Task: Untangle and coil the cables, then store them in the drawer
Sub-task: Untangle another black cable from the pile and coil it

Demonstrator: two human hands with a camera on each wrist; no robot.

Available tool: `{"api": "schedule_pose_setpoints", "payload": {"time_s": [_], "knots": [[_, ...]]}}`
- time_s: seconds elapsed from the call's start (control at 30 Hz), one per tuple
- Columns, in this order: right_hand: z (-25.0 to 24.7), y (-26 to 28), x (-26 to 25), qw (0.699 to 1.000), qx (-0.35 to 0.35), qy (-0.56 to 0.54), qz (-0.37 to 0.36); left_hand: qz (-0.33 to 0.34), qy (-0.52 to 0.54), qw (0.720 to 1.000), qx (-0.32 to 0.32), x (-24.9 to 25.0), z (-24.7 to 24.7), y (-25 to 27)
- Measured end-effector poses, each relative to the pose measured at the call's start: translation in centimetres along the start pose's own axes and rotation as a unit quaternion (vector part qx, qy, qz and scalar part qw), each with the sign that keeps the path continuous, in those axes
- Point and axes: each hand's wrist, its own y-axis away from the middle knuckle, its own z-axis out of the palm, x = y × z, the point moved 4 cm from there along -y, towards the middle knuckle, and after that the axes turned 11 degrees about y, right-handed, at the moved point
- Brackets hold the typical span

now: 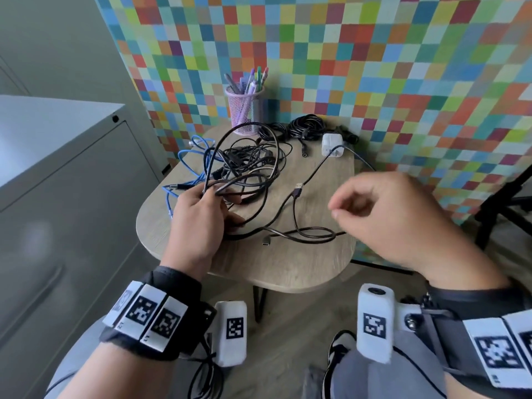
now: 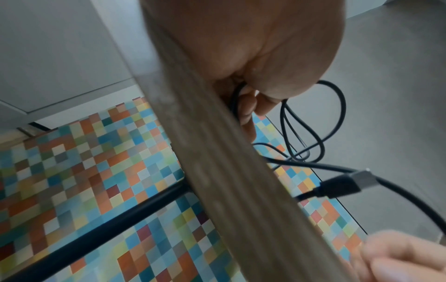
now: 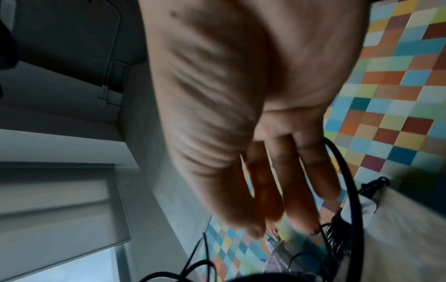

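You sit at a small wooden worktop (image 1: 288, 263) with rounded corners, set against a wall of coloured squares (image 1: 374, 53); a grey cabinet (image 1: 57, 197) stands to your left. At the far edge a pink mesh pen cup (image 1: 244, 110) stands upright, with two already bundled black coils (image 1: 305, 126) and a white charger (image 1: 332, 144) to its right.

The tangle of black cables (image 1: 247, 165) lies on the left half of the worktop, with a blue cable (image 1: 195, 156) looped at its left side. Your left hand (image 1: 198, 223) rests at the near edge of the tangle, its grip closed around several black strands. One black USB cable (image 1: 296, 226) runs out from there toward your right in a long flat loop; its plug (image 1: 297, 192) lies mid-worktop, its long axis pointing away from you, toward the charger.

Your right hand (image 1: 397, 220) hovers above the right side of the worktop, fingers loosely curled; its grip holds nothing.

The left wrist view shows what the head view hides: strands passing inside your left hand (image 2: 253, 57) between palm and fingers (image 2: 248, 112), and the plug (image 2: 347, 182) close up. The right wrist view is blurred, but shows the right hand's (image 3: 253, 114) fingers (image 3: 296, 190) nearly straight and apart, clear of any cable.
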Motion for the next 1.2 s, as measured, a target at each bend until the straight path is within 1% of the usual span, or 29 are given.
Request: {"api": "schedule_pose_setpoints", "payload": {"time_s": [0.07,0.17,0.2,0.23,0.27,0.33,0.4,0.5,0.6,0.67,0.73,0.83,0.87,0.93,1.0,1.07,1.13,1.2], "knots": [[0.3,0.5,0.6,0.994,-0.103,0.041,0.009,-0.002,0.005,1.0,0.002,0.2,0.2,0.1],[1.1,1.3,0.6,0.965,-0.248,0.091,0.002,0.0,-0.008,1.0,-0.003,0.2,0.3,0.3],[1.4,1.4,0.7,0.957,-0.27,0.101,0.004,0.01,-0.029,0.999,-0.008,0.1,0.3,0.3],[1.7,1.3,0.7,0.957,-0.268,0.108,0.006,0.025,-0.056,0.998,-0.015,0.2,0.3,0.3],[2.1,1.1,0.7,0.962,-0.247,0.112,0.006,0.04,-0.083,0.995,-0.024,0.2,0.3,0.4],[2.8,0.7,0.6,0.977,-0.176,0.122,0.002,0.06,-0.121,0.989,-0.057,0.3,0.6,0.8],[3.2,0.3,0.4,0.985,-0.119,0.122,0.0,0.063,-0.141,0.983,-0.096,0.2,0.8,1.1],[3.2,0.1,0.3,0.992,-0.084,0.089,0.01,0.082,-0.166,0.97,-0.156,0.2,0.9,1.5],[3.3,0.0,0.2,0.996,-0.051,0.075,0.024,0.074,-0.135,0.961,-0.231,-0.1,1.0,1.8],[3.5,0.0,-0.2,0.997,-0.026,0.064,0.017,0.082,-0.155,0.952,-0.252,-0.1,1.0,2.0],[3.8,0.0,-0.5,0.999,-0.019,0.048,0.002,0.106,-0.196,0.947,-0.231,-0.1,1.0,1.6],[2.9,0.0,-0.2,1.0,-0.013,0.001,0.003,0.099,-0.168,0.966,-0.168,-0.4,0.7,1.1],[2.0,0.0,0.0,0.999,0.004,-0.031,0.009,0.09,-0.152,0.973,-0.147,-0.4,0.8,0.9],[0.0,-0.1,0.7,0.992,0.067,-0.111,0.009,0.074,-0.113,0.985,-0.111,-0.4,0.9,0.8],[-1.6,0.0,1.5,0.977,0.138,-0.16,-0.004,0.087,-0.116,0.986,-0.085,-0.4,0.7,0.6],[-2.2,0.1,2.4,0.957,0.18,-0.225,0.016,0.096,-0.103,0.988,-0.068,-0.5,0.4,0.3],[-2.3,0.1,3.4,0.928,0.197,-0.313,0.054,0.094,-0.077,0.991,-0.049,-0.7,0.0,0.0],[-2.5,0.1,3.8,0.904,0.209,-0.363,0.082,0.103,-0.084,0.99,-0.052,-0.7,0.1,0.1]]}}
